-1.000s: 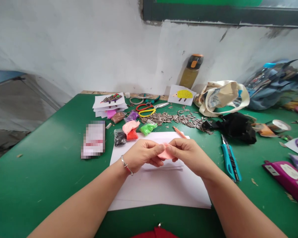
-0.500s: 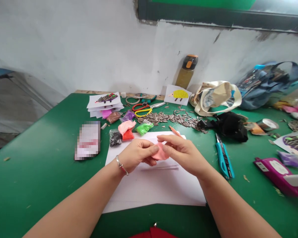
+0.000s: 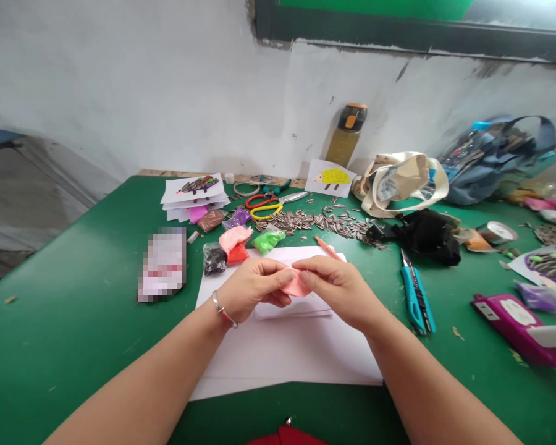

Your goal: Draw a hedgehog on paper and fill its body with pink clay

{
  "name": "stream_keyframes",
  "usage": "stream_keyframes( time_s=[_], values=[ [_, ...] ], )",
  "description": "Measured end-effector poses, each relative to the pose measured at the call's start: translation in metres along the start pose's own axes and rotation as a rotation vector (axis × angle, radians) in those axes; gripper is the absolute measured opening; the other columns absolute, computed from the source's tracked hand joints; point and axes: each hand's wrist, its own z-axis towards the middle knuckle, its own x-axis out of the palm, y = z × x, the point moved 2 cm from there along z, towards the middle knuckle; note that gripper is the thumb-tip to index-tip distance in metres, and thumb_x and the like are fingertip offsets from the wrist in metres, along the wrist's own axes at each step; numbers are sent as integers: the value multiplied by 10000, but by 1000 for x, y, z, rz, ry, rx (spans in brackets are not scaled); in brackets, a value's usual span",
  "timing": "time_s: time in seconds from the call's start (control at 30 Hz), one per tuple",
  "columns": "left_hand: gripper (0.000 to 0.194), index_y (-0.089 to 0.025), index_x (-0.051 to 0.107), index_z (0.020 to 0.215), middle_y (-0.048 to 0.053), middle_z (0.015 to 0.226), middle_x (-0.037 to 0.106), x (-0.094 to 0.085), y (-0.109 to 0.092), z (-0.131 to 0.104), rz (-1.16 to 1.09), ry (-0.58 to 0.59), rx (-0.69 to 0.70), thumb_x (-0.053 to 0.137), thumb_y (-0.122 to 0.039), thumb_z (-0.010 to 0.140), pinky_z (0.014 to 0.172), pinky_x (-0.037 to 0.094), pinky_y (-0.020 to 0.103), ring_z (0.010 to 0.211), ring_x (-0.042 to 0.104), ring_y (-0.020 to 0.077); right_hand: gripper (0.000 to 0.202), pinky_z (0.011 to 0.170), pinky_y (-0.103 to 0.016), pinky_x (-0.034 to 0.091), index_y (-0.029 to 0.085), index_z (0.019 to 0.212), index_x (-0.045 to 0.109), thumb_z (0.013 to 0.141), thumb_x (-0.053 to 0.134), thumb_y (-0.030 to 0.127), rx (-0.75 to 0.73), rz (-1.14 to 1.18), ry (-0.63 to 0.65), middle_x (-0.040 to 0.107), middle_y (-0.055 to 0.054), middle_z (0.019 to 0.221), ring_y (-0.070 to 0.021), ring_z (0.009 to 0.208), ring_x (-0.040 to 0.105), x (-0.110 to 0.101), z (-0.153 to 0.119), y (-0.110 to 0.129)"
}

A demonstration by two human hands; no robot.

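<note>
A flattened piece of pink clay (image 3: 296, 283) is pinched between both hands above the white paper (image 3: 287, 355). My left hand (image 3: 259, 285) grips its left side with the thumb on top and the fingers curled beneath. On the right side, my right hand (image 3: 336, 287) presses the clay between thumb and fingers. Just behind the hands lie bags of black clay (image 3: 214, 259), red clay (image 3: 237, 253) and green clay (image 3: 269, 240), with pink clay (image 3: 235, 237) over the red one. An orange pencil (image 3: 327, 248) rests at the paper's back edge.
Sunflower seeds (image 3: 296, 220) and scissors (image 3: 265, 206) lie behind the clay. A blue utility knife (image 3: 417, 298) is right of the paper, near a magenta device (image 3: 521, 327). Bags, a bottle (image 3: 346, 136) and a hedgehog picture (image 3: 330, 178) stand along the wall.
The fingers of my right hand have lowered and closed onto the pink clay. My left hand has barely moved.
</note>
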Motion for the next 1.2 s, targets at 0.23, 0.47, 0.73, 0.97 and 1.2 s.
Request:
stream_keyframes(
  time_s=[0.23,0.47,0.73,0.97,1.2],
  values=[
    [368,-120,699,767,14,684,634,4,0,0,35,-18,22,765,-479,714,647,554,270,645,635,130,233,788,-359,517,273,902,728,899,502,216,-83,-80,-21,692,-4,837,-167,819,626,4,-1,7],
    [362,-115,710,787,15,716,638,3,-2,0,-23,-88,56,781,-459,701,642,557,258,654,627,121,284,999,-449,431,213,1112,645,849,599,310,57,21,-89,715,-1,881,-147,744,648,2,-2,5],
    [418,-113,676,740,5,655,636,6,1,-1,-24,-70,3,790,-508,667,644,568,266,608,649,124,235,845,-394,504,206,676,635,876,538,282,10,-88,-64,631,28,681,-122,647,562,2,0,7],
    [417,-106,701,785,18,694,643,4,0,0,24,-103,57,773,-506,689,629,559,238,634,648,126,235,706,-353,517,205,989,678,852,590,373,127,51,16,640,13,683,-148,664,573,2,0,7],
    [421,-117,669,706,24,665,657,8,0,-1,37,-15,-4,748,-531,708,615,555,248,604,647,127,275,971,-430,417,199,629,590,880,510,276,72,-4,-20,575,57,595,-97,567,512,2,3,6]
  ],
)
